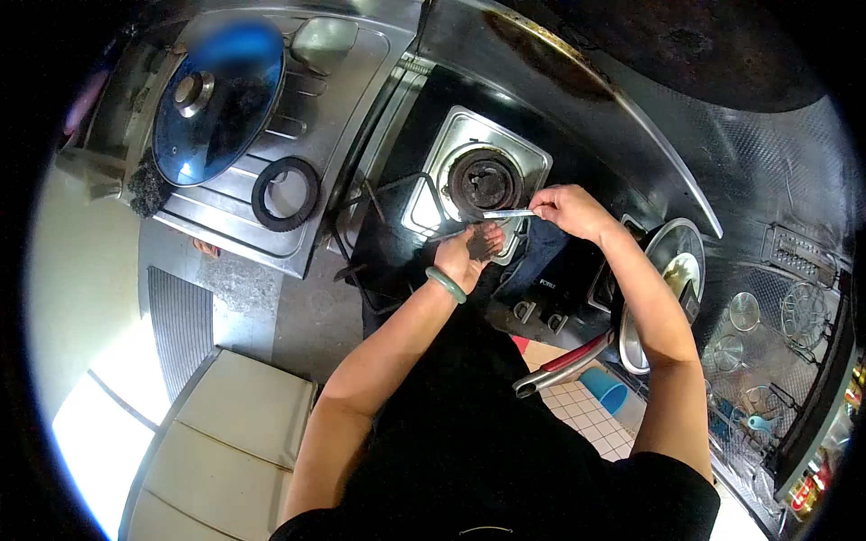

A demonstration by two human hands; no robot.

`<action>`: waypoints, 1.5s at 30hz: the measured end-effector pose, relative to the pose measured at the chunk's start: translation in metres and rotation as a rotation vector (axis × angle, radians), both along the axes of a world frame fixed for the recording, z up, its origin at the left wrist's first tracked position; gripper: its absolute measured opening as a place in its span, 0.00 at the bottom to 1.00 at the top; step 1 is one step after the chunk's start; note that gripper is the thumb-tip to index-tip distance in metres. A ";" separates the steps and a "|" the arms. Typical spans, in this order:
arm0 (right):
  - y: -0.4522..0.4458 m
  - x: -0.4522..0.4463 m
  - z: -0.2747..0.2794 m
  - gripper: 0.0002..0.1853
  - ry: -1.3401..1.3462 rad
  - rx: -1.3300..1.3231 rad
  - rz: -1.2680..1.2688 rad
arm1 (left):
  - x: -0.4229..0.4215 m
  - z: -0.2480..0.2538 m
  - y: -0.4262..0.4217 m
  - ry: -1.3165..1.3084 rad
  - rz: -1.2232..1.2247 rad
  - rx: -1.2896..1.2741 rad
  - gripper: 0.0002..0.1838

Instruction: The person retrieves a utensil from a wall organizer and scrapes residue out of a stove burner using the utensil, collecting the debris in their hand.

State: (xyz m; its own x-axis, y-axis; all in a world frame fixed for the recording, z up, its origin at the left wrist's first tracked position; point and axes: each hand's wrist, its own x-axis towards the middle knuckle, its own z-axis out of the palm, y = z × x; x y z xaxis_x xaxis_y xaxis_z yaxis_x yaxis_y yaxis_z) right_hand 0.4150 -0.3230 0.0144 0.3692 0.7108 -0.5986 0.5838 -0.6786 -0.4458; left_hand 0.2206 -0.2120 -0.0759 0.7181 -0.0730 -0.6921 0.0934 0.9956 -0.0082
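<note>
My right hand (566, 212) pinches the end of a thin silvery tool (508, 215), whose far end reaches the front edge of the round dark burner (485, 180). The burner sits in a square metal tray (530, 160) on the black stove. My left hand (469, 255), with a green bangle (446, 284) on its wrist, is held palm up just below the tool. Dark smudges or residue cover its palm and fingers, which are spread. A dark cloth (544, 246) lies beside the tray, under my right hand. A black wire pot stand (370, 212) leans left of the burner.
At the left, a metal sink counter (347, 117) holds a glass lid (216, 117) and a black ring (286, 195). A pan with a lid (677, 248) stands at the right, its red handle (577, 358) sticking out frontward. A blue bucket (604, 390) is on the floor.
</note>
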 end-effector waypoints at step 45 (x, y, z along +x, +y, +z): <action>-0.005 -0.016 0.000 0.08 -0.144 0.093 0.047 | 0.000 0.004 0.002 0.007 -0.017 0.015 0.19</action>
